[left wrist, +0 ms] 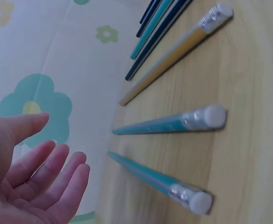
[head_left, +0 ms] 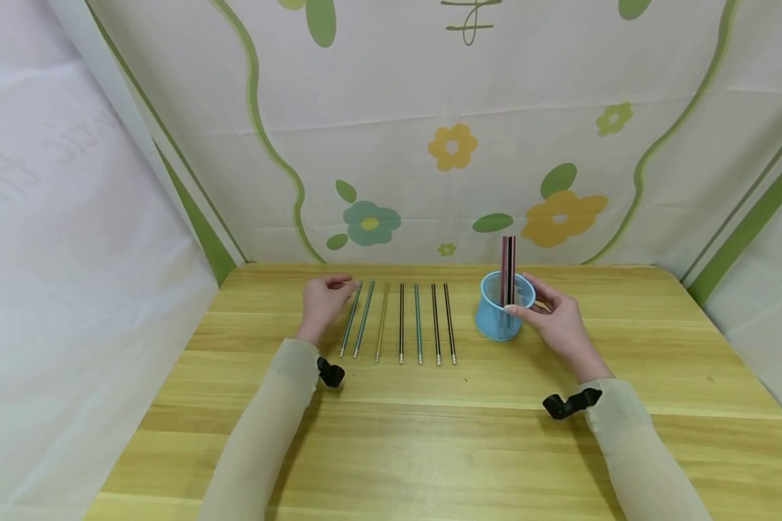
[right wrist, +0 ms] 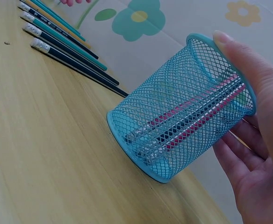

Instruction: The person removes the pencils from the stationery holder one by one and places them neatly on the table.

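Note:
A blue mesh pencil cup (head_left: pixel 489 323) stands on the table at the right of a row of pencils. My right hand (head_left: pixel 565 327) grips it near the rim, thumb on the near side and fingers round the far side. Inside stand a few red and black pencils (head_left: pixel 508 260), their eraser ends down in the right wrist view. My left hand (head_left: pixel 323 307) is beside the far end of the leftmost teal pencil (head_left: pixel 350 322). In the left wrist view its thumb and fingers are apart, holding nothing, and a gap shows between them and that pencil.
Between the hands, more pencils lie side by side with erasers toward me: another teal one (head_left: pixel 364 320), a yellow one (head_left: pixel 382 323), a black one (head_left: pixel 401 323) and several others. A flower-printed cloth (head_left: pixel 391 123) hangs behind the wooden table (head_left: pixel 430 456).

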`<state>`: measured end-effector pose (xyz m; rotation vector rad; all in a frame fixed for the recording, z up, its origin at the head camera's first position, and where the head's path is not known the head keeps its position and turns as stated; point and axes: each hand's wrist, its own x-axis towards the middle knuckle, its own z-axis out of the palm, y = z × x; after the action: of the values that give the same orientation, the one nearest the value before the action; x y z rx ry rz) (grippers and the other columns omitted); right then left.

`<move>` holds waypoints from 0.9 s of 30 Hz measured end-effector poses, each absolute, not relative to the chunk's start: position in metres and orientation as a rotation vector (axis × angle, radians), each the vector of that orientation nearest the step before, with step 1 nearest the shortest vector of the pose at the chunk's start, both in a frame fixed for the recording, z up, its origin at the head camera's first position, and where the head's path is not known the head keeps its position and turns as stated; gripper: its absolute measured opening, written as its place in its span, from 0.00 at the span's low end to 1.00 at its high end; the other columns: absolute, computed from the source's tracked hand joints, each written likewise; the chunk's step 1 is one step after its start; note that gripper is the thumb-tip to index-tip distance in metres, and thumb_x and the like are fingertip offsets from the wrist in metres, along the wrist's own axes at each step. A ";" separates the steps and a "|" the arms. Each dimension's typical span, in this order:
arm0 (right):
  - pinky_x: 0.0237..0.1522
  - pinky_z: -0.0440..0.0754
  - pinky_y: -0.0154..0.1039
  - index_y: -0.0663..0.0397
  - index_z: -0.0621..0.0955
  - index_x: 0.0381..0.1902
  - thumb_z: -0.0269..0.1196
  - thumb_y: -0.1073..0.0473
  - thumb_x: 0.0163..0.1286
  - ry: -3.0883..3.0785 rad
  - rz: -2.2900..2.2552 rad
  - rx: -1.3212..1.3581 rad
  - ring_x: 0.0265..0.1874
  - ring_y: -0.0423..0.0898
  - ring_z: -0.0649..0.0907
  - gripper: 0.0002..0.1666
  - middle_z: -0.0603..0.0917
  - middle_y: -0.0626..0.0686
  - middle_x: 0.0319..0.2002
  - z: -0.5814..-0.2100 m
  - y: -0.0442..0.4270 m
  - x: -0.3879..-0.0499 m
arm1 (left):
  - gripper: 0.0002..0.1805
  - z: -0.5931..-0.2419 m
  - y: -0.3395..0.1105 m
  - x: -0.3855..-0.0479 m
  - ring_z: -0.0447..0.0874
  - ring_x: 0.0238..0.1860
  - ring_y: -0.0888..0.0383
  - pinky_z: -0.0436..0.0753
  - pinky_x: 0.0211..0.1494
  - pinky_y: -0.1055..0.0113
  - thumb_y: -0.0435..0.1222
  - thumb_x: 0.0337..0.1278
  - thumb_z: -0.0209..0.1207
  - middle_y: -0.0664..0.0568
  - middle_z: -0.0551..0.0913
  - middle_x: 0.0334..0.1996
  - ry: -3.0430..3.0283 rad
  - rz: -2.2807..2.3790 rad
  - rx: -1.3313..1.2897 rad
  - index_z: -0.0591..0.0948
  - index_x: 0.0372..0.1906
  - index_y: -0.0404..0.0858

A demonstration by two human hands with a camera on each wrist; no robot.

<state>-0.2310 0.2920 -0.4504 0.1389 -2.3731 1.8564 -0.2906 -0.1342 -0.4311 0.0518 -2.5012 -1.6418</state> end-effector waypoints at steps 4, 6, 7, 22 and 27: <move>0.53 0.79 0.25 0.53 0.67 0.77 0.73 0.56 0.67 -2.377 1.853 0.132 0.67 0.60 0.73 0.45 0.70 0.64 0.71 -0.450 0.292 -0.231 | 0.18 -0.429 -0.129 -0.290 0.86 0.43 0.50 0.87 0.41 0.67 0.40 0.64 0.69 0.45 0.87 0.43 -2.476 -1.723 0.027 0.87 0.53 0.33; 0.53 0.79 0.25 0.53 0.67 0.77 0.73 0.55 0.67 -2.377 1.852 0.128 0.67 0.60 0.72 0.45 0.70 0.64 0.71 -0.450 0.292 -0.231 | 0.18 -0.427 -0.126 -0.289 0.87 0.44 0.48 0.87 0.44 0.64 0.40 0.65 0.69 0.44 0.87 0.44 -2.460 -1.785 0.005 0.86 0.54 0.33; 0.53 0.78 0.25 0.53 0.66 0.77 0.73 0.55 0.67 -2.378 1.852 0.126 0.67 0.60 0.72 0.45 0.70 0.64 0.71 -0.450 0.292 -0.231 | 0.18 -0.426 -0.124 -0.288 0.87 0.45 0.47 0.87 0.46 0.62 0.39 0.65 0.69 0.44 0.87 0.45 -2.451 -1.814 -0.006 0.86 0.54 0.34; 0.53 0.78 0.25 0.53 0.67 0.77 0.74 0.53 0.66 -2.373 1.848 0.125 0.67 0.60 0.73 0.46 0.71 0.64 0.70 -0.449 0.291 -0.229 | 0.22 -0.409 -0.075 -0.272 0.85 0.52 0.45 0.83 0.58 0.51 0.40 0.67 0.67 0.43 0.86 0.50 -2.358 -2.102 -0.194 0.82 0.59 0.31; 0.53 0.78 0.25 0.52 0.67 0.77 0.74 0.53 0.66 -2.379 1.845 0.126 0.67 0.59 0.73 0.46 0.71 0.63 0.70 -0.448 0.291 -0.229 | 0.22 -0.405 -0.057 -0.270 0.85 0.50 0.51 0.85 0.54 0.60 0.41 0.67 0.67 0.47 0.86 0.49 -2.432 -2.036 -0.290 0.83 0.60 0.34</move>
<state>-0.2289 0.2908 -0.4483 0.1261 -2.3785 1.8453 -0.2697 -0.0569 -0.4047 -0.2900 -2.4325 -2.0364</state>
